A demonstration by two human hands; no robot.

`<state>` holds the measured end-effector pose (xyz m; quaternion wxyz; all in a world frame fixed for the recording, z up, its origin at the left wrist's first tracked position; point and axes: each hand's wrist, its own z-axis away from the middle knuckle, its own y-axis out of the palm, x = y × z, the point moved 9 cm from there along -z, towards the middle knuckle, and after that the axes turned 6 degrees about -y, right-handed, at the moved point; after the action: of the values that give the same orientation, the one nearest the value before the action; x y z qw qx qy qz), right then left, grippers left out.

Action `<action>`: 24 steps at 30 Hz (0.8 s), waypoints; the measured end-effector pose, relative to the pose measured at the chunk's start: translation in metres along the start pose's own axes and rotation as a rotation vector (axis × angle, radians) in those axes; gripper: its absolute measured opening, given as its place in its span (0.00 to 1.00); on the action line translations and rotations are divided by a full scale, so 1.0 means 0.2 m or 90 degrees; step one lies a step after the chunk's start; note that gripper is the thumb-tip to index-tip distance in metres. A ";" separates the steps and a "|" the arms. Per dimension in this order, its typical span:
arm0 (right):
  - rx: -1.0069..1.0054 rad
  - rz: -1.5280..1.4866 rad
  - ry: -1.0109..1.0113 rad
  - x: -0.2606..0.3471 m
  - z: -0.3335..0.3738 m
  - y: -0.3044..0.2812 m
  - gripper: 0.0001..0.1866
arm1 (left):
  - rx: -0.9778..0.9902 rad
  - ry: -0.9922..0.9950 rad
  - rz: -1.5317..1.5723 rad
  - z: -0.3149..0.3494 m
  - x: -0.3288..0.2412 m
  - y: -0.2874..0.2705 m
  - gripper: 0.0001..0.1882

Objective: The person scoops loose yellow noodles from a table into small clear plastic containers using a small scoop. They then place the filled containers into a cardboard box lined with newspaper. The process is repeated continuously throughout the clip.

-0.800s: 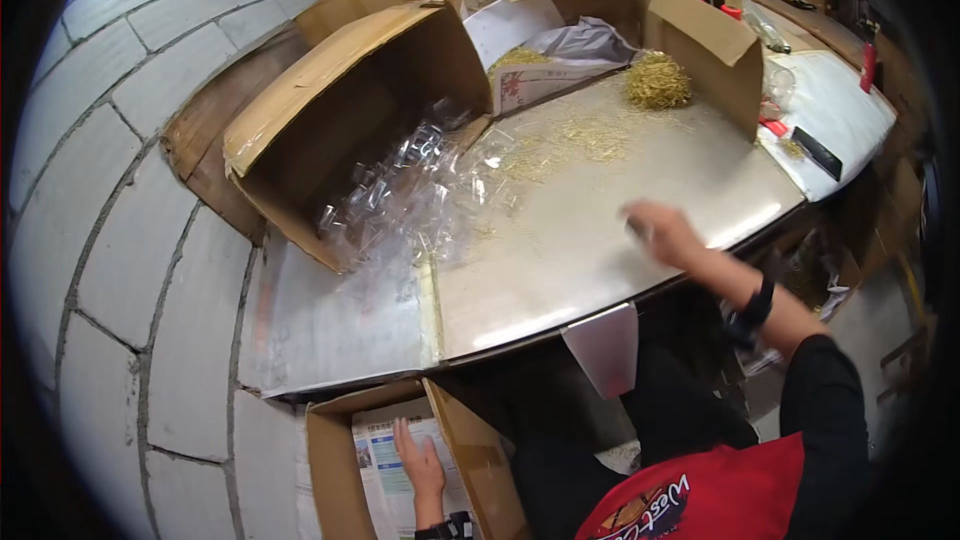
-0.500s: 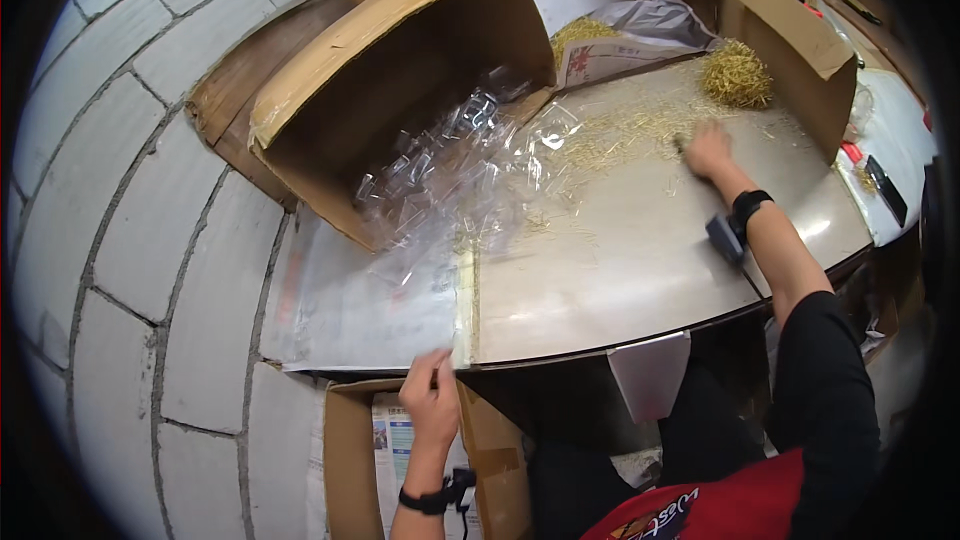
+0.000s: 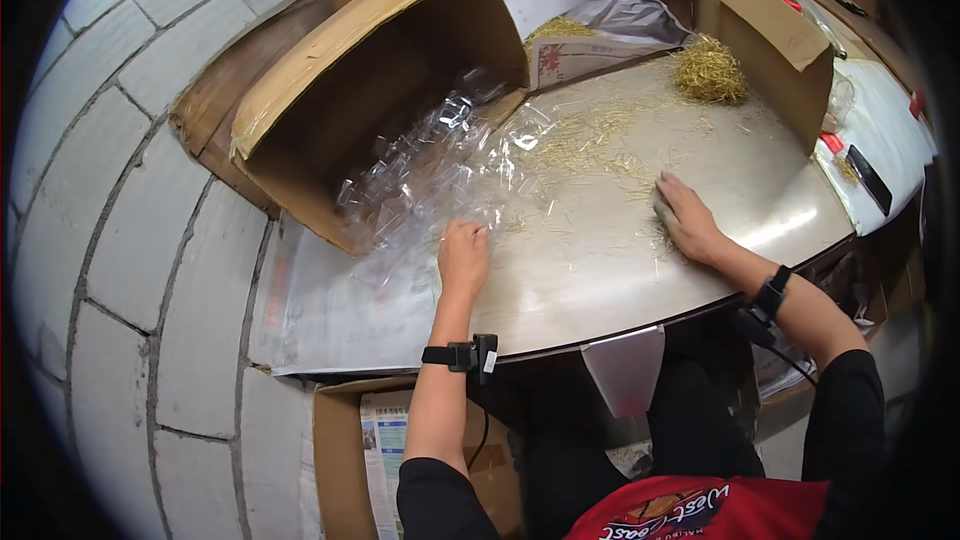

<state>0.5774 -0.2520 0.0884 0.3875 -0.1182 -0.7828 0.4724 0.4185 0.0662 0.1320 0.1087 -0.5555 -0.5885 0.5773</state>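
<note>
My left hand point(image 3: 464, 258) is at the near edge of a heap of clear plastic pieces point(image 3: 455, 155), which look like small clear boxes or lids. Its fingers are curled together, and what they hold, if anything, is hidden. My right hand point(image 3: 690, 222) lies low over the metal tabletop point(image 3: 560, 290) with its fingers stretched out, a dark patch showing at one finger. Thin gold-coloured pins point(image 3: 590, 145) are scattered beside its fingertips. Beyond it stands a dense clump of the same gold pins point(image 3: 710, 72).
A large cardboard box point(image 3: 350, 70) lies on its side at the left, plastic pieces spilling from its mouth. Cardboard walls point(image 3: 775, 60) enclose the far right. A printed sack point(image 3: 610, 45) holds more gold pins. Below the front edge sits an open carton point(image 3: 340, 460). A black phone-like object point(image 3: 868, 180) lies right.
My left hand has moved up from the table's front edge to the plastic heap. My right hand has drawn back toward me, away from the gold clump. The view has shifted slightly.
</note>
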 end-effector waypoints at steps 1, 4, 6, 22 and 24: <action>-0.021 0.034 0.027 -0.04 -0.04 0.02 0.30 | 0.002 -0.003 0.018 0.00 -0.02 0.01 0.10; -0.003 0.119 0.048 0.00 -0.17 0.08 0.33 | -0.090 -0.023 0.020 -0.02 -0.05 -0.10 0.11; 0.108 0.152 -0.014 0.17 -0.19 0.16 0.35 | -0.213 -0.002 -0.043 -0.04 -0.05 -0.25 0.13; 0.026 0.170 0.001 -0.01 -0.29 0.07 0.35 | -0.298 -0.027 -0.114 -0.19 -0.08 -0.51 0.08; 0.029 0.166 0.010 -0.02 -0.30 0.04 0.35 | -0.328 -0.062 0.200 -0.07 -0.04 -0.57 0.07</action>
<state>0.6213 -0.2113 0.0951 0.3314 -0.2140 -0.7468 0.5354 0.3718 0.0996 0.2325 -0.1549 -0.6206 -0.6272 0.4444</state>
